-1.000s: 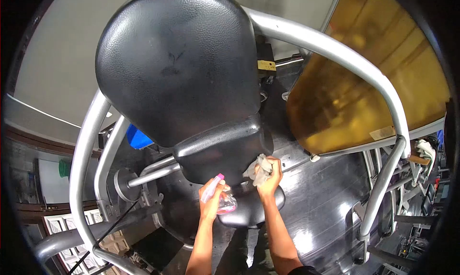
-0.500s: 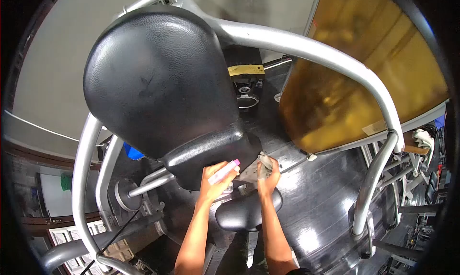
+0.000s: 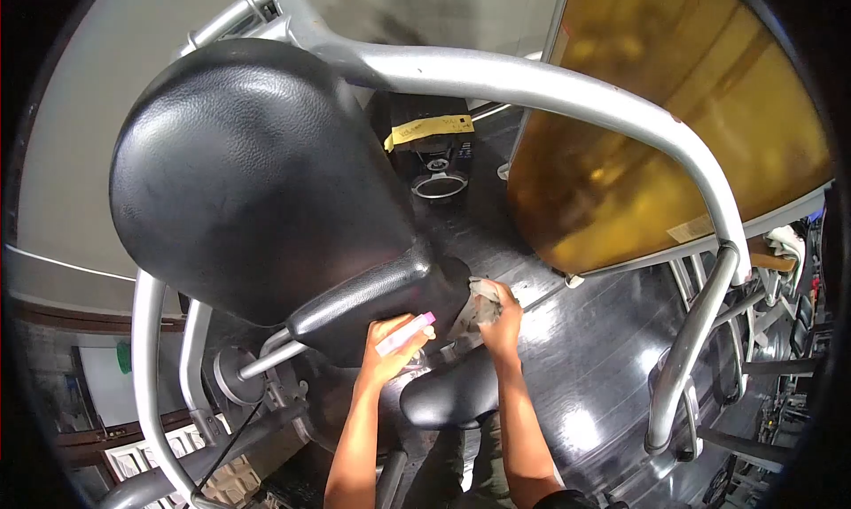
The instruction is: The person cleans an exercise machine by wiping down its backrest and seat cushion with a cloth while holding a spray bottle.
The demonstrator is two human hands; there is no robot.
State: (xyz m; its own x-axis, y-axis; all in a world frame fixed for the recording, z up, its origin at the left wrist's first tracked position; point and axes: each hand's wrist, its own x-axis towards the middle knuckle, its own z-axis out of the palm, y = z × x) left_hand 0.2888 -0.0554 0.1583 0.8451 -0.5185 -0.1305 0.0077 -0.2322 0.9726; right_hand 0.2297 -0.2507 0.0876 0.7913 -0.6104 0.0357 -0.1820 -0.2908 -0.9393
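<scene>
Your left hand [image 3: 387,357] has its fingers wrapped around the bottle [image 3: 402,335] at the front of the seat [image 3: 346,318], while your right hand [image 3: 502,323] grips the cloth [image 3: 480,303] in bent fingers by the seat's right edge; whether cloth and seat touch is hard to tell. Compared with a second ago, the bottle leans further right and the cloth is less bunched.

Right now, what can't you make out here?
Head view: part of the bottle, hidden by the left hand.
Head view: part of the cloth, hidden by the right hand.
Head view: writing on the yellow strip, too small to read.
Head view: part of the black box, behind the backrest.
</scene>
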